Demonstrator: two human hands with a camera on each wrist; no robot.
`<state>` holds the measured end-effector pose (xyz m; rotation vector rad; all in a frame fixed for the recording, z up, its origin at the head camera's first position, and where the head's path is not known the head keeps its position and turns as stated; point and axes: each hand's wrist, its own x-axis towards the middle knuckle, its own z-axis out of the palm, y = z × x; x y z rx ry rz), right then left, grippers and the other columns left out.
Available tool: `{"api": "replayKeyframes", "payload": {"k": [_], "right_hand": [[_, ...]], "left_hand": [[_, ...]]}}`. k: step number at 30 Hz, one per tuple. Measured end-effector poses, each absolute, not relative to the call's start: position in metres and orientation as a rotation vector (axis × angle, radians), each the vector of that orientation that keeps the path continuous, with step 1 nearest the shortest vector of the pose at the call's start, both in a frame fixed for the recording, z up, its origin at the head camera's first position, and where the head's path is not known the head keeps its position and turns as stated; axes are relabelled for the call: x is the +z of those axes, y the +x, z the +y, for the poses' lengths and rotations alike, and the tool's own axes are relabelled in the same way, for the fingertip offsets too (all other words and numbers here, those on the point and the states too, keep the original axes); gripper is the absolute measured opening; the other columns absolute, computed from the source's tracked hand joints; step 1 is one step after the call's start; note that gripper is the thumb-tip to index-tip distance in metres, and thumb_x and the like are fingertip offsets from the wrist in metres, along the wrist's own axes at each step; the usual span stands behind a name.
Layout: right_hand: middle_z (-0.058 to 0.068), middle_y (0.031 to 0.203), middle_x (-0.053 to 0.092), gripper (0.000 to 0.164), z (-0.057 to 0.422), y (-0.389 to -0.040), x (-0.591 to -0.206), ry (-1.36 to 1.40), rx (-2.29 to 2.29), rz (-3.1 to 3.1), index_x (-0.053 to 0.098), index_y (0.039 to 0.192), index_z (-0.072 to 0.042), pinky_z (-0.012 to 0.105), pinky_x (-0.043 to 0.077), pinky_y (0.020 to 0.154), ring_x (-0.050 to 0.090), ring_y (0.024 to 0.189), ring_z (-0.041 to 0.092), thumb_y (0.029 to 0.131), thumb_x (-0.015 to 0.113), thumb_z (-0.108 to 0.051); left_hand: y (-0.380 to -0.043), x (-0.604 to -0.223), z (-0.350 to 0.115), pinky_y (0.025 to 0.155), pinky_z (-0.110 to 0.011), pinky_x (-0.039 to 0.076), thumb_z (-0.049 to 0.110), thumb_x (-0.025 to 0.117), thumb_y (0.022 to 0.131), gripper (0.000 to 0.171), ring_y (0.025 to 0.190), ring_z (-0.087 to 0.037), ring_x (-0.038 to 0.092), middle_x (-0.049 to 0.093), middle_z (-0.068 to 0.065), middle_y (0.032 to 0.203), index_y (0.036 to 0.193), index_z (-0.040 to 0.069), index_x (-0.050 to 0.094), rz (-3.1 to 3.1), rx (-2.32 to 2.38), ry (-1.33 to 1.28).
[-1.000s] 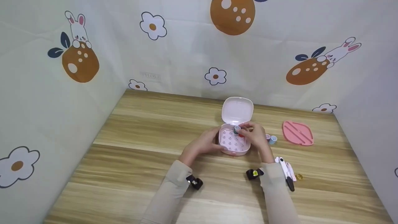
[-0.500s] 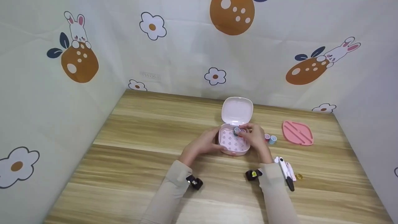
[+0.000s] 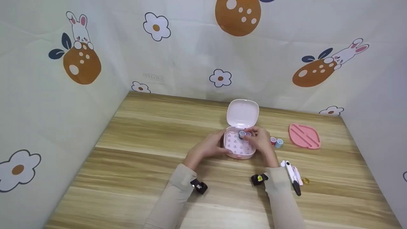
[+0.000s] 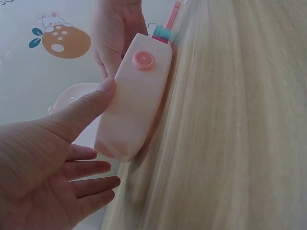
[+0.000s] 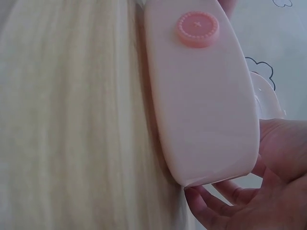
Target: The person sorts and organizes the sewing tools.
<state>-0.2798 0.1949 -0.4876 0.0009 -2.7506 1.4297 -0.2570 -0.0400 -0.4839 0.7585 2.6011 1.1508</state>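
Observation:
A pink box (image 3: 239, 156) stands on the wooden table with its pale lid (image 3: 243, 113) raised at the back. My left hand (image 3: 208, 144) holds the box's left side, its thumb (image 4: 91, 103) against the edge. Inside, near the back, my right hand (image 3: 262, 138) pinches a dark teal thread spool (image 3: 242, 135). A second spool (image 3: 248, 135) is beside it, partly hidden by the fingers. The box front carries a pink button-shaped catch (image 5: 197, 28). In the right wrist view the box wall hides the pinched spool.
Right of the box stand a red spool (image 3: 273, 140) and a light blue spool (image 3: 279, 143). Beyond them lies a pink slotted tray (image 3: 304, 136). Nearer the front are a white tool with a black end (image 3: 293, 178), a pale pink strip (image 3: 297, 176) and a small gold round piece (image 3: 306, 180).
My right hand has shifted slightly, lowering the teal spool a little toward the front inside the box. The left hand and box have stayed put.

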Motion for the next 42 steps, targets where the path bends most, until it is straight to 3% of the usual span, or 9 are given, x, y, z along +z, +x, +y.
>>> {"api": "replayKeyframes", "payload": {"k": [14, 22, 27, 37, 42], "right_hand": [[0.025, 0.108, 0.075, 0.025, 0.201, -0.278, -0.478, 0.01, 1.529, -2.728, 0.078, 0.111, 0.006, 0.013, 0.05, 0.068, 0.069, 0.084, 0.014, 0.089, 0.081, -0.006], [0.027, 0.12, 0.072, 0.031, 0.206, -0.275, -0.473, -0.011, 1.506, -2.757, 0.076, 0.116, 0.006, 0.016, 0.052, 0.074, 0.072, 0.101, 0.032, 0.091, 0.082, -0.012], [0.028, 0.126, 0.069, 0.034, 0.21, -0.273, -0.471, -0.04, 1.512, -2.773, 0.074, 0.12, 0.006, 0.016, 0.052, 0.073, 0.07, 0.105, 0.035, 0.093, 0.08, -0.014], [0.03, 0.123, 0.069, 0.032, 0.223, -0.267, -0.47, 0.001, 1.477, -2.732, 0.075, 0.119, 0.006, 0.013, 0.054, 0.073, 0.074, 0.105, 0.039, 0.092, 0.079, -0.01], [0.032, 0.127, 0.068, 0.035, 0.23, -0.264, -0.467, -0.008, 1.432, -2.763, 0.073, 0.121, 0.007, 0.028, 0.061, 0.087, 0.071, 0.112, 0.045, 0.091, 0.08, -0.011]], "left_hand": [[-0.258, -0.484, -0.04, 0.126, -0.046, 0.036, 0.024, 0.085, 0.09, 0.088, 0.147, -0.037, 0.048, 0.052, -0.022, 0.157, 0.16, -0.001, 0.038, 2.597, 1.155, 0.762], [-0.257, -0.485, -0.041, 0.125, -0.046, 0.038, 0.026, 0.085, 0.09, 0.088, 0.145, -0.036, 0.05, 0.054, -0.02, 0.155, 0.161, 0.002, 0.039, 2.597, 1.144, 0.731], [-0.256, -0.485, -0.04, 0.126, -0.047, 0.036, 0.028, 0.085, 0.09, 0.09, 0.148, -0.037, 0.047, 0.05, -0.02, 0.159, 0.162, 0.004, 0.037, 2.602, 1.133, 0.716], [-0.257, -0.484, -0.039, 0.126, -0.045, 0.037, 0.028, 0.085, 0.09, 0.089, 0.147, -0.035, 0.048, 0.052, -0.02, 0.158, 0.162, 0.003, 0.038, 2.608, 1.13, 0.71], [-0.257, -0.483, -0.038, 0.126, -0.045, 0.036, 0.027, 0.085, 0.09, 0.09, 0.147, -0.037, 0.048, 0.051, -0.021, 0.158, 0.162, 0.001, 0.037, 2.618, 1.113, 0.705]]}}
